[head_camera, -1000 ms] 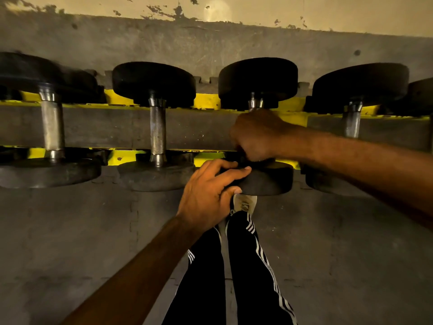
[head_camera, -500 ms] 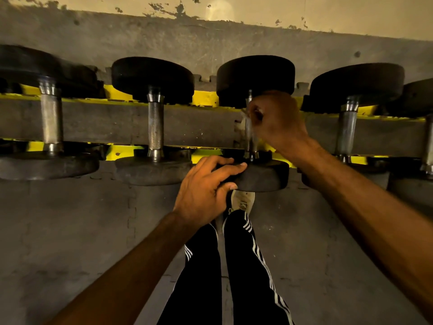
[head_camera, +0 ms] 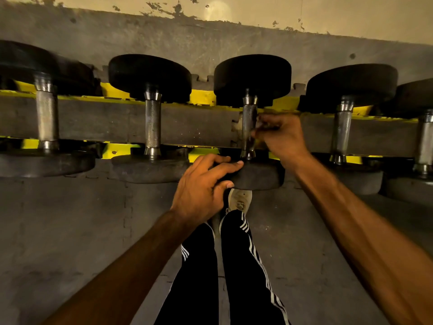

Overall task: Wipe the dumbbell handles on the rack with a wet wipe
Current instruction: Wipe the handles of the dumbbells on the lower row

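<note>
Several black dumbbells lie across a yellow rack. My left hand grips the edge of the near head of the third dumbbell from the left. That dumbbell's knurled steel handle is mostly bare. My right hand is blurred at the handle's right side. Its curled fingers pinch a small dim wad, the wet wipe, against the steel. Most of the wipe is hidden in the fingers.
Neighbouring handles stand to the left and far left. Two more are to the right and at the right edge. My striped trouser legs and a pale shoe are below, on a grey mat floor.
My right hand went from wrapping the handle's near part up to its far end, then came down along its right side. My left hand stayed on the near head.
</note>
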`<move>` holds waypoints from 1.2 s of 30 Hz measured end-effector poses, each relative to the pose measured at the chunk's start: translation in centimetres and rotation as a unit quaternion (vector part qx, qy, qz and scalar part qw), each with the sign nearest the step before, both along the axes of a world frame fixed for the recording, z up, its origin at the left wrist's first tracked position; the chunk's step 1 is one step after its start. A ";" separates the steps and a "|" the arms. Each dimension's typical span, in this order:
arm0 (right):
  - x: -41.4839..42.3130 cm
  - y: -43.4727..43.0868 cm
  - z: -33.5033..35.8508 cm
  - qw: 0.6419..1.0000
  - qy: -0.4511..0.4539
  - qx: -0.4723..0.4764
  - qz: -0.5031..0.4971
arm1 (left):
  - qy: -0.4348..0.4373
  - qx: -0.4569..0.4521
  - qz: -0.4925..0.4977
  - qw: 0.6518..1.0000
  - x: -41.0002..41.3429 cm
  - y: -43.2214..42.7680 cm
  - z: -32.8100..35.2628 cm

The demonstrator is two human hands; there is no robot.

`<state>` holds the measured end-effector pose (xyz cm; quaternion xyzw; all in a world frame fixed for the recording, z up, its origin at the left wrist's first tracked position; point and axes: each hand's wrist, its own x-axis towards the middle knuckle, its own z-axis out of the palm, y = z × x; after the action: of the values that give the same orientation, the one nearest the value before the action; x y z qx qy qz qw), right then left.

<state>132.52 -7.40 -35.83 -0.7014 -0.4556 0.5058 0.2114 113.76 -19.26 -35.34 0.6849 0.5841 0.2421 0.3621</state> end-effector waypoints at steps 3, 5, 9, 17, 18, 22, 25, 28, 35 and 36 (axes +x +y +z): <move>1.4 -1.7 -0.2 0.998 -0.033 -0.052 0.030 | -0.001 0.007 -0.004 1.000 0.0 0.0 0.0; 1.7 -1.2 -0.7 0.998 -0.031 -0.063 0.002 | -0.006 0.014 -0.001 1.000 0.0 0.0 -0.1; 0.7 2.5 -0.9 0.994 0.032 -0.022 -0.098 | -0.009 0.020 0.004 1.000 0.1 -0.1 -0.1; 3.5 0.1 -2.2 0.976 0.073 -0.200 0.033 | -0.011 0.016 0.001 1.000 0.0 -0.1 0.0; 3.7 -0.1 -2.0 0.974 0.074 -0.208 0.056 | -0.013 0.019 0.002 1.000 0.1 -0.1 -0.1; 2.2 1.8 -2.0 0.983 0.100 -0.148 -0.050 | -0.014 0.024 0.013 1.000 0.3 -0.3 -0.3; 0.8 3.3 -2.3 0.968 0.161 -0.131 -0.144 | -0.010 0.025 0.011 1.000 0.3 -0.3 -0.3; 1.3 2.5 -1.5 0.951 0.218 -0.199 -0.092 | -0.010 0.024 0.011 1.000 0.3 -0.3 -0.2; 3.1 -1.4 -0.8 0.974 -0.062 0.071 0.206 | -0.001 0.009 0.012 1.000 0.3 -0.4 0.3; 3.0 -1.3 -0.5 0.946 -0.073 0.154 0.277 | 0.001 0.005 0.011 1.000 0.3 -0.3 0.4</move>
<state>135.47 -8.72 -36.29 -0.5415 -0.7184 0.4154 0.1345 114.09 -19.60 -34.96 0.6806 0.5907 0.2482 0.3552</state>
